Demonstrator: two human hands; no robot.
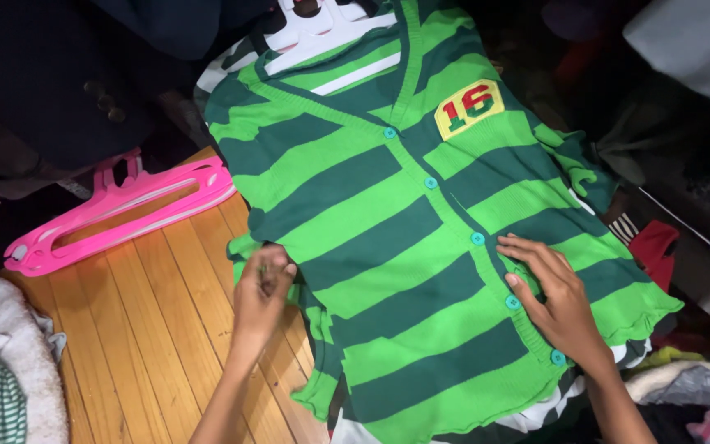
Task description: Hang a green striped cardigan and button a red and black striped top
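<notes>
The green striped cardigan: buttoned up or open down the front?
Buttoned. The cardigan lies spread flat, its front edges meeting along a row of teal buttons, all apparently fastened. The right hand rests beside them.

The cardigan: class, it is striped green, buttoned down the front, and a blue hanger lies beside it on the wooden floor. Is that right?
Not quite. The hanger beside the cardigan is pink, not blue, as the head view shows. The rest stands: green stripes, buttoned front, wooden floor.

green-striped cardigan (404,247), pink hangers (117,215)

A home: wooden floor (149,329) strewn with clothes piles (2,362) and pink hangers (117,215).
</notes>
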